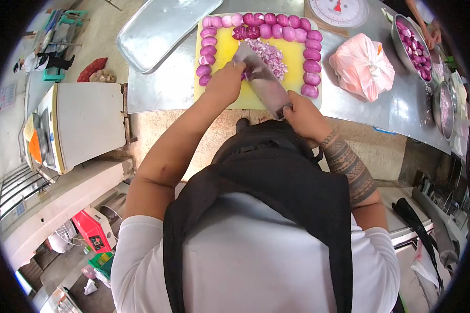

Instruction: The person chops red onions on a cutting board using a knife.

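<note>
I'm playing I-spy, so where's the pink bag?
In the head view, the pink bag sits on the metal table, right of the yellow board and just below the round scale.

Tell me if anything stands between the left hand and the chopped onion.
The knife blade does: it slants across the board between the left hand and the chopped onion, its far end at the fingers.

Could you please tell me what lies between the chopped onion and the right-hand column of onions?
In the head view, only bare yellow cutting board separates the chopped onion from that column.
</note>
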A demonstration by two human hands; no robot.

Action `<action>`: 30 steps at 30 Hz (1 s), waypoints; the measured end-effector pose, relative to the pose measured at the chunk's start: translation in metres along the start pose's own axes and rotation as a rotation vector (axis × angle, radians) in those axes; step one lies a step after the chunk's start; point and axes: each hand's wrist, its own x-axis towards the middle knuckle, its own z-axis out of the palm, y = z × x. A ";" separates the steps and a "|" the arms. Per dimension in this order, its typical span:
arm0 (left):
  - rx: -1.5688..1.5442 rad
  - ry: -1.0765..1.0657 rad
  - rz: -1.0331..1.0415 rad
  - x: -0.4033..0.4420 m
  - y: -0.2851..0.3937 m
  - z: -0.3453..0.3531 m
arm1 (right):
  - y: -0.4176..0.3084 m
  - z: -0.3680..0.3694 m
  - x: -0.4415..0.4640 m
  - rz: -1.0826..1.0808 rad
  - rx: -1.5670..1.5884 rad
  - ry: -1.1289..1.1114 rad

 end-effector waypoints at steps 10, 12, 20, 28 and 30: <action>-0.023 0.008 -0.002 -0.003 0.002 -0.004 | -0.003 0.007 -0.014 0.071 -0.135 -0.061; -0.022 0.034 0.009 -0.003 0.000 0.000 | -0.006 -0.003 -0.016 0.015 -0.162 -0.012; -0.060 0.013 -0.003 -0.004 -0.004 -0.001 | -0.019 0.001 -0.024 0.031 -0.149 0.011; -0.060 0.002 0.004 -0.006 -0.004 -0.007 | -0.030 0.008 -0.028 0.105 -0.181 0.048; -0.054 0.002 0.012 -0.006 -0.005 -0.006 | -0.026 0.013 -0.028 0.114 -0.253 -0.010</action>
